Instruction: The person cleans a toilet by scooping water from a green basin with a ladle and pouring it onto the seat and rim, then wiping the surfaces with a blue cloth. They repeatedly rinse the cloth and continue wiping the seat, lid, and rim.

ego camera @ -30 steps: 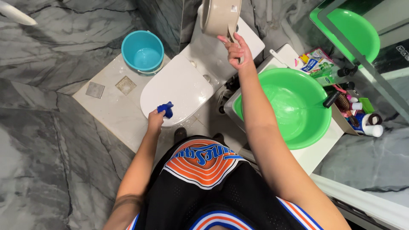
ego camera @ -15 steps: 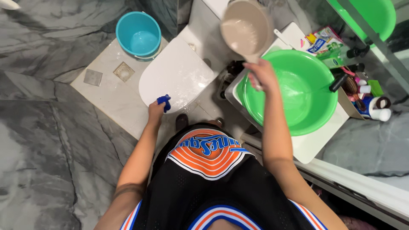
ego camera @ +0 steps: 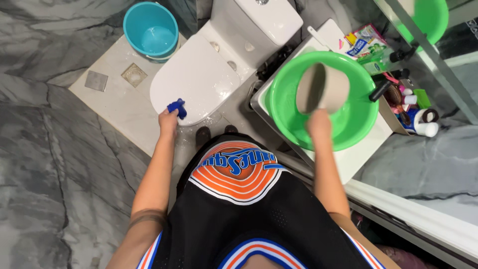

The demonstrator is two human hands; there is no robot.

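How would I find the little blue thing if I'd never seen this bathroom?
Look for the white toilet with its lid shut. At the lid's front edge, the left hand grips a small dark blue cloth. It is far darker than the round turquoise bucket behind.

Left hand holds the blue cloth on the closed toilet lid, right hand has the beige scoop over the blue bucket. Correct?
Not quite. In the head view the right hand holds the beige scoop over the green basin, not the blue bucket, which stands on the floor beside the toilet. The rest holds: the left hand holds the blue cloth on the closed toilet lid.
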